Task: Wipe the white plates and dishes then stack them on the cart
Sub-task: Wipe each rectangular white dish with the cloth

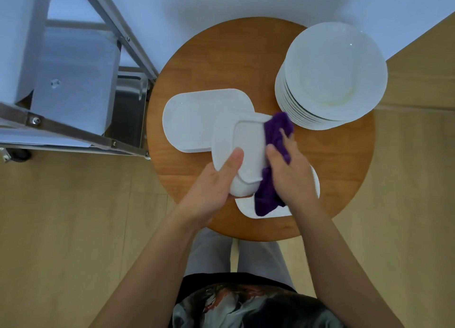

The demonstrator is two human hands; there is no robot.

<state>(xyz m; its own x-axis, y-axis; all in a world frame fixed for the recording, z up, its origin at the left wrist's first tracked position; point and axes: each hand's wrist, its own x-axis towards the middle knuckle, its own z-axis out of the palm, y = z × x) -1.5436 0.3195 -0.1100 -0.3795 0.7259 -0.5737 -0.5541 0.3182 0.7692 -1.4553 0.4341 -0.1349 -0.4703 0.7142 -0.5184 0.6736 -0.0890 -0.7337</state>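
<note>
Round wooden table [344, 180] seen at frame centre; all crockery observed on or over it. Stack of round white plates [334, 74] noted upper right of table, approx. ten rims visible at its left edge, top plate bare. Oblong white dish [197, 120] lies flat, centre-left of table, nothing in it. A further white dish [246, 207] lies at table's lower edge, mostly hidden under the hands.

Held oblong dish [246, 140] is raised over the table, overlapping the flat dish's right end. Left hand [211, 189] is closed round its near end, thumb laid on the upper face, fingers hidden beneath. Right hand [293, 172] grips a purple cloth [278, 128] against the dish's right rim, thumb on the face; cloth bunched along the rim and hanging below the wrist.

Metal cart [73, 76] at upper left, beside table; shelf contents cannot be told.
</note>
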